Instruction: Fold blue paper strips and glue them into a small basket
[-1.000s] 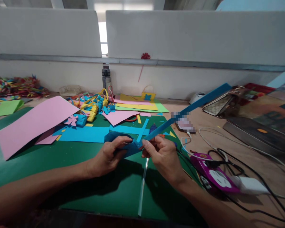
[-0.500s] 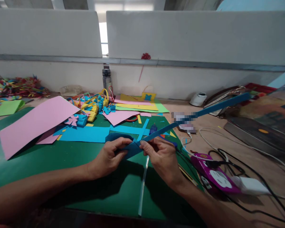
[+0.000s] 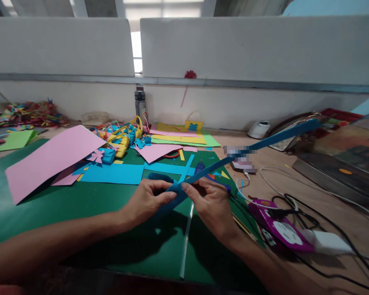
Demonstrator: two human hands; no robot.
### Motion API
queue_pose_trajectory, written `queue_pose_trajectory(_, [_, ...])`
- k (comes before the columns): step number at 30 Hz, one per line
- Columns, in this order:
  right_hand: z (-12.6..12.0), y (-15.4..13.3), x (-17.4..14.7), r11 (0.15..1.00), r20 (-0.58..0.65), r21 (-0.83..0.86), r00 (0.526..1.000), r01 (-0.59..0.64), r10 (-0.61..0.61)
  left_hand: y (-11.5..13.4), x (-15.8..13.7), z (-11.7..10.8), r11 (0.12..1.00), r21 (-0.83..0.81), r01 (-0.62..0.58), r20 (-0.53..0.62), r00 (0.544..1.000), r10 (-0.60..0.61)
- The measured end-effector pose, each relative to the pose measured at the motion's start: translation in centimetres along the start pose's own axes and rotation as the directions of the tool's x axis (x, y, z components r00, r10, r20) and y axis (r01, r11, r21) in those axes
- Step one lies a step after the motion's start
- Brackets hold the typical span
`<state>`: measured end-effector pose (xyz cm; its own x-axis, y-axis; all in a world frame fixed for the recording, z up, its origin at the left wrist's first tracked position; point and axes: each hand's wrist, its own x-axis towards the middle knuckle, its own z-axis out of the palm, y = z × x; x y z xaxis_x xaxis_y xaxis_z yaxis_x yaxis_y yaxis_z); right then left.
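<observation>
Two hands met above the green mat (image 3: 95,200) in the head view. My left hand (image 3: 150,200) pinched a folded blue piece (image 3: 176,200), raised over the mat; my right hand (image 3: 212,200) pinched the near end of a long blue strip (image 3: 252,147) where it met that piece. The strip slanted up and to the right. A clear stick (image 3: 187,241) lay below the hands. Step in hand, as I judged it: joining strip to piece. Next move, by my judgement, called for firm thumb pressure on the joint, with the strip held in line.
</observation>
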<state>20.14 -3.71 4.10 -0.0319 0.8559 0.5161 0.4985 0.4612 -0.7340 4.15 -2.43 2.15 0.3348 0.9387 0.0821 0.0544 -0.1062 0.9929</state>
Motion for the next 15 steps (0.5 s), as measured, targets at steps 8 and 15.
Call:
queue_pose_trajectory(8, [-0.2, 0.2, 0.1, 0.999, 0.011, 0.021, 1.0, 0.028, -0.028, 1.2, 0.4, -0.2, 0.996, -0.058, 0.066, 0.054, 0.997, -0.063])
queue_pose_trajectory(15, [-0.1, 0.2, 0.0, 0.998, 0.018, 0.049, 0.999, 0.041, -0.042, 1.8, 0.4, -0.1, 0.992, -0.089, 0.086, 0.061, 0.995, -0.081])
